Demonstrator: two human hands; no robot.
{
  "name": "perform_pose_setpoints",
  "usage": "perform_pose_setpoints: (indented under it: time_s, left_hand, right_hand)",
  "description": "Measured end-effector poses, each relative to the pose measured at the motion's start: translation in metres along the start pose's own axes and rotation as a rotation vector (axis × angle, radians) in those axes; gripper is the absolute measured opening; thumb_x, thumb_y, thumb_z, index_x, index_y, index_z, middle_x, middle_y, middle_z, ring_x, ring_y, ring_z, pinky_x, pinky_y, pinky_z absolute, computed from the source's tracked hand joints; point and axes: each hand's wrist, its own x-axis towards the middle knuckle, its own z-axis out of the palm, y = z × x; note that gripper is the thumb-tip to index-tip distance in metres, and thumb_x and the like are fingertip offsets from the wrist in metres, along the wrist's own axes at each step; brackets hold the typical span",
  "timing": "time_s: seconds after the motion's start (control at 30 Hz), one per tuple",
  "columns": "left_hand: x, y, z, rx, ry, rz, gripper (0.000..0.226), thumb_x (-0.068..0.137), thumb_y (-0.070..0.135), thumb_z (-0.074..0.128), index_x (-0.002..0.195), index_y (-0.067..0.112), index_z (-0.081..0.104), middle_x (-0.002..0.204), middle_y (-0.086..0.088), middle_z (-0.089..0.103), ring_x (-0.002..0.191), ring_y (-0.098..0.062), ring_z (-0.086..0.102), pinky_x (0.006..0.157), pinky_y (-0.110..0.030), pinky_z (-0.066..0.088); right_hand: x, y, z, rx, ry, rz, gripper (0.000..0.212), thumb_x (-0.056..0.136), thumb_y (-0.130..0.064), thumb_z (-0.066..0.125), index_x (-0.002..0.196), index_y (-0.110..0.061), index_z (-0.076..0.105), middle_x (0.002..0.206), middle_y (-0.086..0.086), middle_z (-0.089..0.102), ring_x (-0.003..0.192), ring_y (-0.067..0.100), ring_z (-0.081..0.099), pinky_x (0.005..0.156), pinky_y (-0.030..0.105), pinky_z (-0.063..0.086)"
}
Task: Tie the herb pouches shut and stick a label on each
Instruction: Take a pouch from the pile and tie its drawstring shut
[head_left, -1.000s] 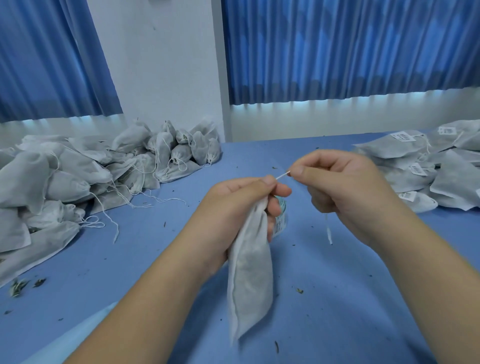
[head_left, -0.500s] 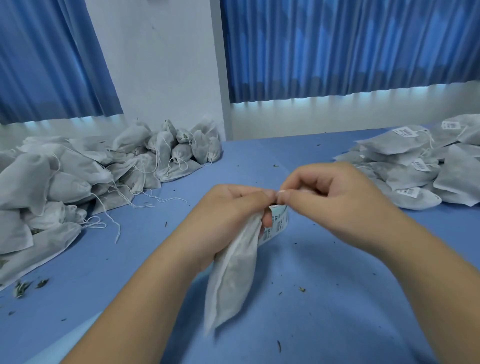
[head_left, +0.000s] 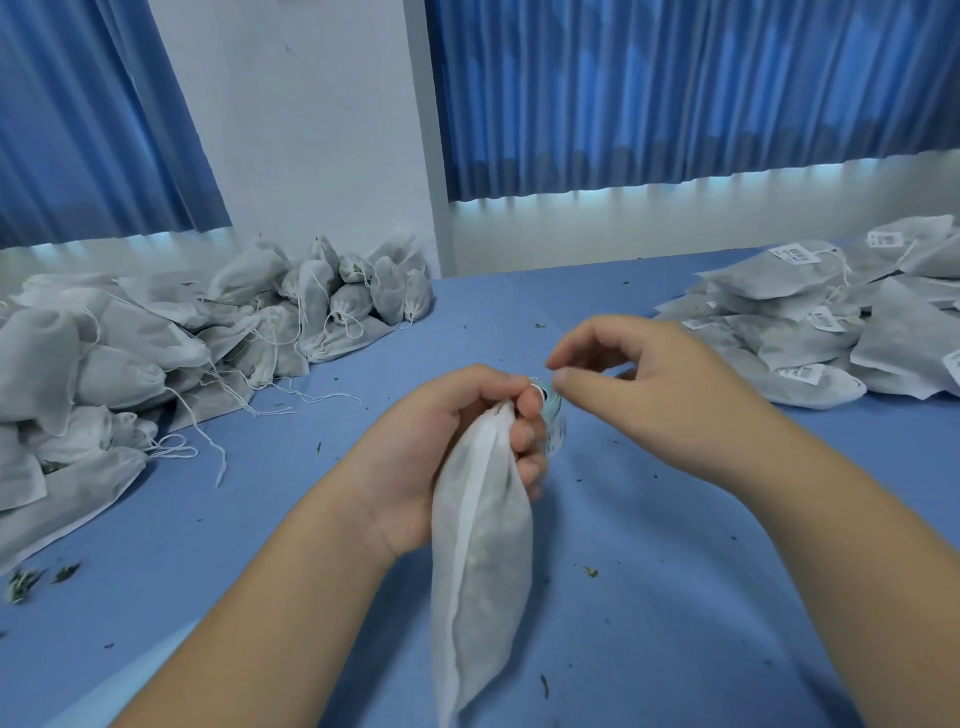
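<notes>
My left hand (head_left: 447, 447) grips the gathered neck of a white herb pouch (head_left: 480, 561), which hangs down towards the blue table (head_left: 649, 597). My right hand (head_left: 649, 384) hovers just right of the neck, thumb and forefinger curled close together; no string shows between them. A roll of labels (head_left: 553, 426) stands on the table behind my left fingers, mostly hidden.
A heap of unlabelled pouches with loose strings (head_left: 156, 353) fills the left side. A stack of flat pouches bearing white labels (head_left: 831, 332) lies at the right. Herb crumbs are scattered over the table. Blue curtains and a white wall stand behind.
A second ago my right hand pulled the string taut to the right. It then came back to the neck and has now let go. The pouch has swung slightly.
</notes>
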Motion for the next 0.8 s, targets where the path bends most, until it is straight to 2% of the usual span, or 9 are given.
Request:
perform_pose_setpoints:
  time_s: [0.1, 0.2, 0.4, 0.5, 0.63, 0.8]
  left_hand:
    - [0.000, 0.001, 0.000, 0.003, 0.024, 0.010, 0.021, 0.082, 0.023, 0.051, 0.064, 0.015, 0.057, 0.056, 0.002, 0.048, 0.049, -0.016, 0.046, 0.056, -0.027, 0.041]
    - [0.000, 0.001, 0.001, 0.026, 0.034, 0.018, 0.019, 0.079, 0.024, 0.053, 0.063, 0.014, 0.057, 0.055, 0.001, 0.046, 0.048, -0.016, 0.045, 0.054, -0.026, 0.043]
    - [-0.002, 0.001, 0.000, 0.165, 0.069, 0.056, 0.019, 0.080, 0.023, 0.058, 0.064, 0.014, 0.062, 0.056, 0.000, 0.048, 0.050, -0.017, 0.047, 0.055, -0.026, 0.045]
    - [-0.002, 0.000, 0.000, 0.251, 0.095, 0.066, 0.020, 0.080, 0.022, 0.059, 0.062, 0.014, 0.063, 0.057, -0.001, 0.050, 0.051, -0.018, 0.050, 0.053, -0.025, 0.046]
    - [-0.004, 0.003, 0.000, 0.319, 0.095, 0.060, 0.020, 0.078, 0.024, 0.058, 0.062, 0.015, 0.066, 0.059, -0.002, 0.054, 0.052, -0.017, 0.053, 0.054, -0.024, 0.046]
    - [-0.007, 0.006, -0.003, 0.422, 0.177, 0.117, 0.014, 0.072, 0.023, 0.065, 0.063, 0.016, 0.072, 0.061, -0.001, 0.058, 0.054, -0.014, 0.053, 0.052, -0.021, 0.045]
  right_hand:
    - [-0.004, -0.009, -0.004, 0.205, -0.093, 0.023, 0.013, 0.077, -0.027, 0.064, 0.069, -0.018, 0.066, 0.060, -0.009, 0.061, 0.056, 0.002, 0.055, 0.055, 0.014, 0.043]
    - [-0.008, -0.014, -0.001, 0.221, -0.210, 0.033, 0.015, 0.075, -0.030, 0.062, 0.066, -0.019, 0.067, 0.058, -0.009, 0.060, 0.053, -0.001, 0.054, 0.054, 0.010, 0.041]
    - [-0.007, -0.013, -0.001, 0.244, -0.209, 0.051, 0.016, 0.078, -0.012, 0.060, 0.066, -0.019, 0.067, 0.060, -0.004, 0.060, 0.055, 0.003, 0.054, 0.054, 0.012, 0.043]
    - [-0.008, -0.011, 0.000, 0.222, -0.238, 0.060, 0.013, 0.073, -0.013, 0.059, 0.063, -0.019, 0.066, 0.061, -0.001, 0.059, 0.057, 0.008, 0.051, 0.055, 0.016, 0.042]
    - [-0.008, -0.011, 0.000, 0.223, -0.275, 0.057, 0.015, 0.073, -0.014, 0.063, 0.060, -0.021, 0.064, 0.058, -0.005, 0.059, 0.055, 0.005, 0.052, 0.055, 0.013, 0.043]
    - [-0.007, -0.009, -0.001, 0.239, -0.308, 0.067, 0.012, 0.064, -0.020, 0.055, 0.060, -0.023, 0.065, 0.059, -0.001, 0.062, 0.058, 0.010, 0.054, 0.060, 0.020, 0.046]
